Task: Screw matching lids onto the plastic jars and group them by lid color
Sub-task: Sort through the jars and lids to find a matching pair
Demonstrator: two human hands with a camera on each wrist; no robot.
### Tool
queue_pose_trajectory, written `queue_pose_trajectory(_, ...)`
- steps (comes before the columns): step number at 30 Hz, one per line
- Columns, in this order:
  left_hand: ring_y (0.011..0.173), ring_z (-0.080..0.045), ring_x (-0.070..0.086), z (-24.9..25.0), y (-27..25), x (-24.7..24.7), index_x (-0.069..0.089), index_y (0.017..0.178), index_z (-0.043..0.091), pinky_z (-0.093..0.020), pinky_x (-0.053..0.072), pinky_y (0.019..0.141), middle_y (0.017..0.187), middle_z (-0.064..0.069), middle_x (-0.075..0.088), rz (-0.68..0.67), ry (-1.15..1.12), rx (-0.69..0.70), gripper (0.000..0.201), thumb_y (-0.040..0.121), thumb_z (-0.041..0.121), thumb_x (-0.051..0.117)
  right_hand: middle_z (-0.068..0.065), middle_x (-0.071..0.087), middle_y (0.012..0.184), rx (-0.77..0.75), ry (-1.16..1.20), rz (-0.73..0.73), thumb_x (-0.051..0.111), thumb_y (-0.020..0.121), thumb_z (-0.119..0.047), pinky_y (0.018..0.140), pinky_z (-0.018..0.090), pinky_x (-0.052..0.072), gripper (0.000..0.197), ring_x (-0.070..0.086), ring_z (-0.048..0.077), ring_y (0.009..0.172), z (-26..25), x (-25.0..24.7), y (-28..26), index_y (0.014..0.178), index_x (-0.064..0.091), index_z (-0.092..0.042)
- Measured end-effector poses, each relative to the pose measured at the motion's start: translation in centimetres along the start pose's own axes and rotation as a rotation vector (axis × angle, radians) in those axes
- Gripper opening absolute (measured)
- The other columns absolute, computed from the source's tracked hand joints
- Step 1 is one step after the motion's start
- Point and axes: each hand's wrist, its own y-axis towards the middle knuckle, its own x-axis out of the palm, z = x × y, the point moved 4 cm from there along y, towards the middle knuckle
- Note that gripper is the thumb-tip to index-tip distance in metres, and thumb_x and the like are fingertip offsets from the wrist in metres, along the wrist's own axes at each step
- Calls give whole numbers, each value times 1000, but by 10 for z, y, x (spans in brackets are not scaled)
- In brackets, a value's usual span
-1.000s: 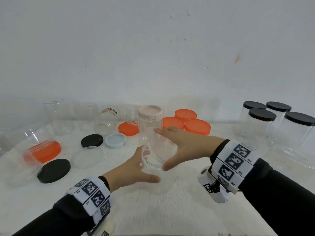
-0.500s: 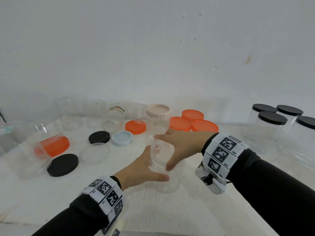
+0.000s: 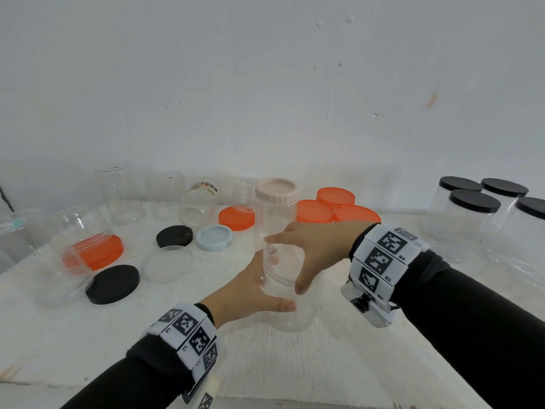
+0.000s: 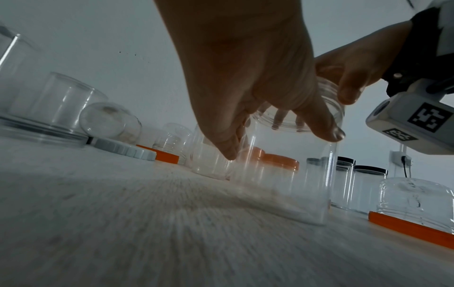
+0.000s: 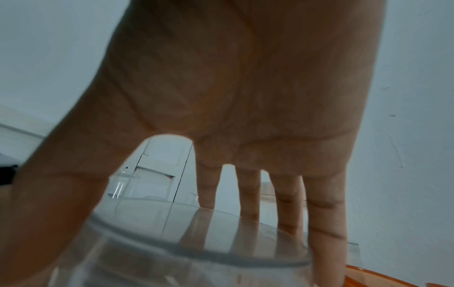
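Observation:
A clear plastic jar [image 3: 290, 318] stands upright on the white table [image 3: 324, 364], near the middle. My left hand [image 3: 267, 286] grips its body, thumb in front and fingers behind. My right hand [image 3: 284, 264] comes over the top, and its thumb and fingers curl round a clear lid [image 3: 277, 262] that sits on the jar's mouth. In the left wrist view, the left hand [image 4: 280, 144] wraps the jar [image 4: 294, 174] just below the threaded neck, with the right hand [image 4: 349, 81] above. The right wrist view shows the right hand [image 5: 172, 213] spread over the lid [image 5: 196, 233].
Right behind stands a pink-lidded jar [image 3: 276, 208], then orange lids [image 3: 336, 208]. Several black-lidded jars [image 3: 474, 219] group at the right. Two black lids [image 3: 112, 283], a light blue lid [image 3: 214, 237], a clear lid [image 3: 167, 263] and open jars [image 3: 124, 196] lie to the left.
My right hand has come down from lying flat over the jar's mouth and now curls round the lid. The left hand keeps its hold on the jar, which stays in place.

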Motion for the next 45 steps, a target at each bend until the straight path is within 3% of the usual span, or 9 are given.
queue_pose_trajectory(5,110,32,32,-3,0,-1,17,120,64,7,33,79,128,38,33,26,3,-12,92,65,40,87,-9,35,137,25,12,15,79,64,-58,106,43,38,105,37,18,131,-1,1,0,148,17,-46)
queue_pose_trajectory(11,110,33,33,-2,-1,0,21,121,65,4,36,81,114,57,36,14,-2,-19,91,65,37,88,-1,38,140,124,-33,75,61,58,-84,100,45,42,109,45,23,124,-3,7,-1,147,20,-36)
queue_pose_trajectory(18,108,31,36,-3,0,-1,19,115,73,7,35,75,117,54,35,24,33,-36,90,63,44,86,-13,19,153,35,72,-21,76,70,-55,112,48,29,102,23,19,142,-3,0,-6,148,10,-48)
queue_pose_trajectory(23,123,7,36,-8,1,-2,11,139,49,0,38,78,133,30,33,40,21,-48,107,63,43,87,-13,29,144,24,56,27,71,71,-63,108,46,34,90,31,18,135,-2,1,-5,145,22,-49)
queue_pose_trajectory(27,110,30,38,-2,-1,1,27,123,57,6,35,78,114,55,40,12,10,-11,85,70,28,86,-4,29,148,91,7,96,58,70,-78,103,46,36,93,32,25,134,-3,6,-2,147,21,-41)
queue_pose_trajectory(31,106,34,35,-2,0,-1,24,121,61,7,34,78,111,57,39,15,13,-24,86,69,31,87,-3,22,152,104,3,65,56,71,-79,108,52,31,98,26,27,140,-4,7,-5,150,13,-40)
queue_pose_trajectory(36,128,2,34,-9,1,-2,10,142,45,-5,35,88,138,22,33,46,39,-60,110,64,41,87,-12,23,149,-41,65,21,70,78,-48,110,50,30,84,24,20,137,-10,4,-7,145,20,-51)
queue_pose_trajectory(39,130,0,35,-9,1,-2,9,146,41,-5,35,90,142,19,34,32,22,-60,115,63,41,88,-10,28,144,-4,37,54,66,77,-58,106,50,34,81,28,22,134,-9,7,-4,145,22,-50)
queue_pose_trajectory(45,124,14,34,-8,0,-1,18,140,48,-1,37,86,132,41,33,24,-34,-41,104,65,36,89,3,26,152,138,-15,144,39,80,-80,106,53,33,83,30,33,137,-7,9,0,149,22,-38)
